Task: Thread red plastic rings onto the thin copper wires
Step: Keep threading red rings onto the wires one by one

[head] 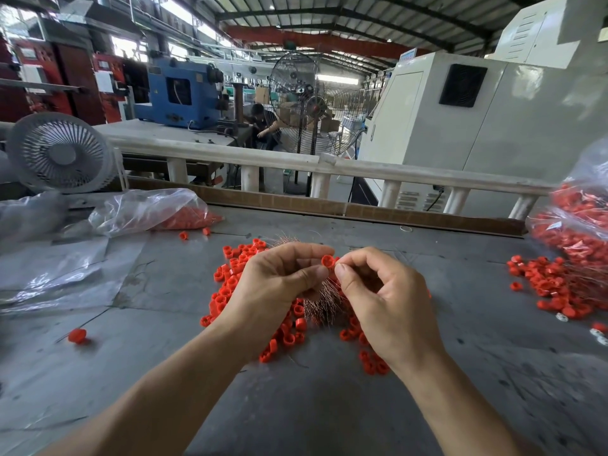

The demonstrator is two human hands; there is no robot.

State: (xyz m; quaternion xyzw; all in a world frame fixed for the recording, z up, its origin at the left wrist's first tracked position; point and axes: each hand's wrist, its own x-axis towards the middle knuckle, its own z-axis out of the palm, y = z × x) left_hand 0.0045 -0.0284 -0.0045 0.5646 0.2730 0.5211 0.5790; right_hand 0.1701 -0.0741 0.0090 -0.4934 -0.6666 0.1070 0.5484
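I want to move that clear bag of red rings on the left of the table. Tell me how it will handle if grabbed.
The bag looks like thin crinkled film, so it will probably sag and go floppy when lifted. Its rings sit bunched at one end, so the weight will likely shift. Loose rings lie just beside it, so it may spill.

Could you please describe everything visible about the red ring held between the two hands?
The red ring is a small, short plastic cylinder, hollow, its open end facing the camera. It is held above the grey table, pinched by the left hand, with the right hand pinching right beside it. Copper wires fan out below.
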